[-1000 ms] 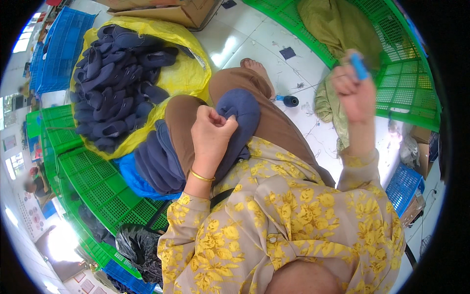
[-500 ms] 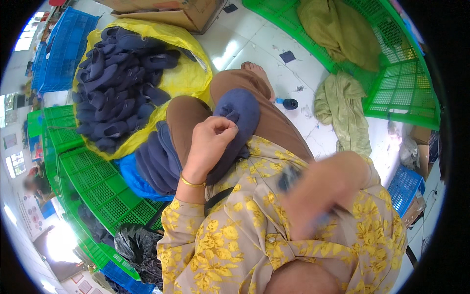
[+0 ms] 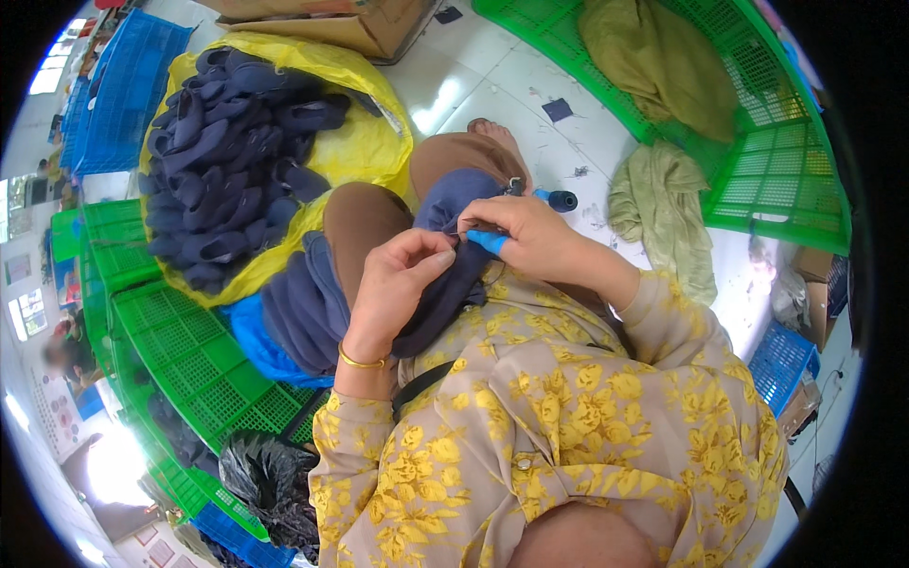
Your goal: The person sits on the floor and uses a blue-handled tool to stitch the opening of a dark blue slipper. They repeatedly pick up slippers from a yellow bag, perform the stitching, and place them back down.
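While both hands meet over the lap, the scene is laid out as follows, from the head view alone.

Left hand: the left hand (image 3: 398, 289) is closed in a pinch on the navy fabric piece (image 3: 445, 256), its fingertips pressed together against the cloth; a gold bangle (image 3: 362, 361) is worn at the wrist.

Right hand: the right hand (image 3: 530, 237) is closed around a small blue tool (image 3: 488, 241), held just beside the left fingertips at the same spot on the cloth.

Navy fabric piece: it is draped over the knee, between the two hands and touched by both.

More navy cloth: a stack of dark pieces (image 3: 303, 308) is hung over the thigh to the person's left.

Yellow sack: a yellow sack (image 3: 365, 142) full of dark blue pieces (image 3: 227, 161) is seen on the floor ahead, to the left.

Crates: green crates (image 3: 189, 350) are set at the left, and a green crate (image 3: 776, 161) with olive cloth (image 3: 653, 66) at the right.

Floor: a blue-handled object (image 3: 557, 199) is seen lying on the white tiles (image 3: 492, 85), beside another olive cloth (image 3: 663, 208).
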{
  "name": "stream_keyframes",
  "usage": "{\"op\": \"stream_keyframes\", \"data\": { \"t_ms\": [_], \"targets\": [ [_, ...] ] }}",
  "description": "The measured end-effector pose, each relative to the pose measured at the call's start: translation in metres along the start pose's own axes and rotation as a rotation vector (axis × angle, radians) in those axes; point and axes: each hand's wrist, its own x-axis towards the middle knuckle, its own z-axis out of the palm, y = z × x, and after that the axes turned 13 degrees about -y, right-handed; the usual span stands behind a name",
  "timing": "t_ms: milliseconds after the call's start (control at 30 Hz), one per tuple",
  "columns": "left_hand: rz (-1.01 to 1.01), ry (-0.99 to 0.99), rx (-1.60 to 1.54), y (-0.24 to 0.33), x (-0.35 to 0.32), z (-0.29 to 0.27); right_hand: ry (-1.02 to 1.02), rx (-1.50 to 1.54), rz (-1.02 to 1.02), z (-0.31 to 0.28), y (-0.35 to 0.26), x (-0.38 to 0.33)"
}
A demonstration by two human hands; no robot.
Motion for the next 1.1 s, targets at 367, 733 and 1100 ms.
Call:
{"op": "stream_keyframes", "data": {
  "t_ms": [367, 733, 1100],
  "targets": [
    [0.014, 0.119, 0.089, -0.007, 0.008, 0.011, 0.166, -0.031, -0.074, 0.010, -0.006, 0.004],
    [0.084, 0.089, -0.238, -0.004, 0.008, 0.014, 0.504, 1.428, -0.071, -0.014, 0.029, -0.018],
    [0.215, 0.298, 0.596, -0.001, 0.009, 0.027, 0.605, 1.409, -0.185, -0.036, 0.055, -0.054]
  ]
}}
